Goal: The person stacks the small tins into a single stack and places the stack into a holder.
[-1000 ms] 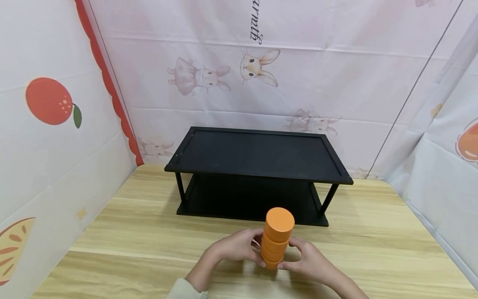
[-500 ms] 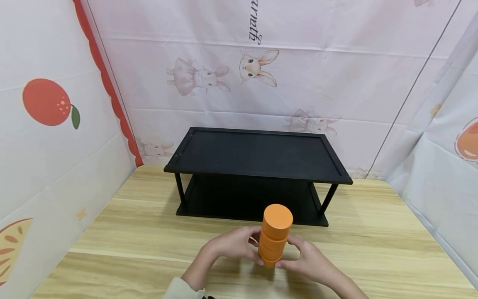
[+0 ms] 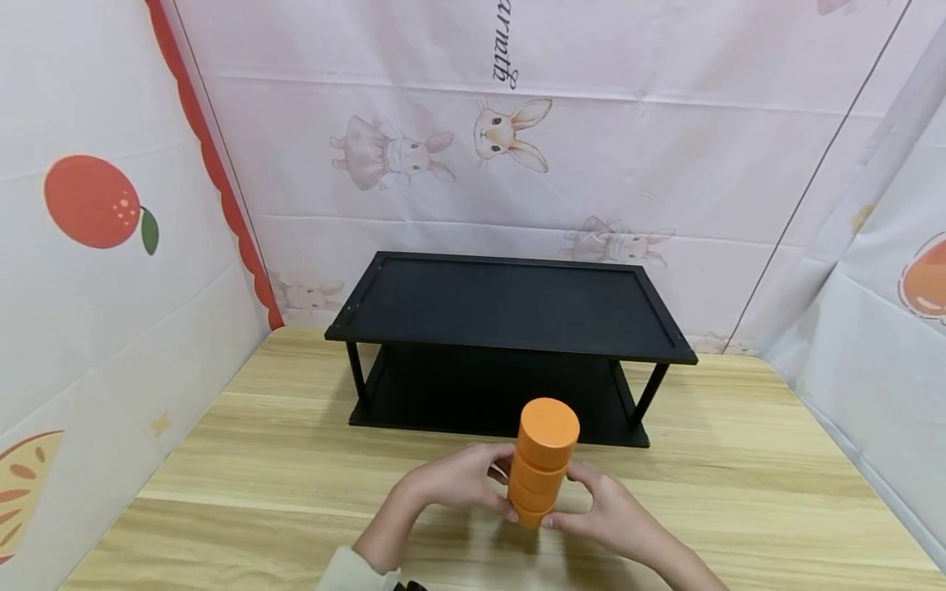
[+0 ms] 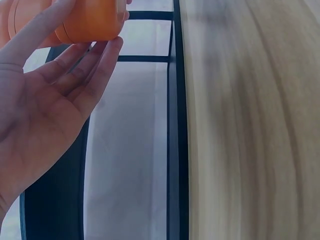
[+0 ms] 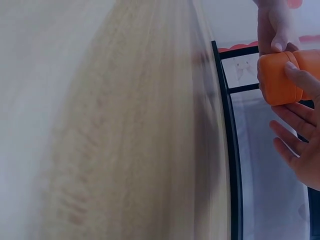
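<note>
An orange cylinder (image 3: 542, 460) with grooves round it, like a stack of rounded sections, stands nearly upright in front of the black shelf. My left hand (image 3: 461, 480) grips its left side low down, thumb to the front. From the other side my right hand (image 3: 609, 517) holds the lower part between thumb and fingers. In the left wrist view the left hand (image 4: 55, 100) has its fingers against the orange cylinder (image 4: 95, 22). The right wrist view shows the right hand's thumb pressed on the cylinder (image 5: 280, 82), whose base is off the table.
Behind the hands stands a two-tier black shelf (image 3: 502, 304), its lower board (image 3: 473, 394) on the wooden table (image 3: 281, 476). Printed cloth (image 3: 665, 148) hangs at the back and on both sides.
Both hands have shifted slightly left and up in the head view, carrying the orange cylinder with them. The shelf stays in place.
</note>
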`<state>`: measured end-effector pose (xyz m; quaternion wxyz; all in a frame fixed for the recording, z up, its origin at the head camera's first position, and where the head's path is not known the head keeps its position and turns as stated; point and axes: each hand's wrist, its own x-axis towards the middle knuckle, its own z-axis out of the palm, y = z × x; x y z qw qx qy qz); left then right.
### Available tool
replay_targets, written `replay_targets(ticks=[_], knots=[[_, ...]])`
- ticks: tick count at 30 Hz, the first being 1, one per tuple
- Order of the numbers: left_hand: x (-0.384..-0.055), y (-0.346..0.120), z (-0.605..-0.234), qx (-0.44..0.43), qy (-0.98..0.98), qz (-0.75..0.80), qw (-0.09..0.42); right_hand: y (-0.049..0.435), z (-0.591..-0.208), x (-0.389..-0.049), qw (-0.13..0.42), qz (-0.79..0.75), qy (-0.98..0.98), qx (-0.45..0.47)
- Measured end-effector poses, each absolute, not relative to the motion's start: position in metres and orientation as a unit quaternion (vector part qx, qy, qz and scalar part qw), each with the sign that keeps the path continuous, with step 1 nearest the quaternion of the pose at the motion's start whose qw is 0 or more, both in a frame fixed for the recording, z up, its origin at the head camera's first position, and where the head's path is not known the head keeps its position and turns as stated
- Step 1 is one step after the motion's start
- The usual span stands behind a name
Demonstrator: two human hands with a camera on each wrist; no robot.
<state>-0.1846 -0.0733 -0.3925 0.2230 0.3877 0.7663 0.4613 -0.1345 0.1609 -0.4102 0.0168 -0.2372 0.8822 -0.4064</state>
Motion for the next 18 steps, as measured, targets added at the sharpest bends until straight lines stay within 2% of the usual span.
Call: replay_targets(ticks=[12, 18], knots=[[-0.183, -0.076, -0.386, 0.391, 0.768, 0.464, 0.204, 0.159, -0.403, -0.135, 0.001, -0.408, 0.88, -0.242], [-0.181, -0.077, -0.381, 0.38, 0.777, 0.457, 0.205, 0.158, -0.399, -0.135, 0.011, -0.408, 0.881, -0.238]])
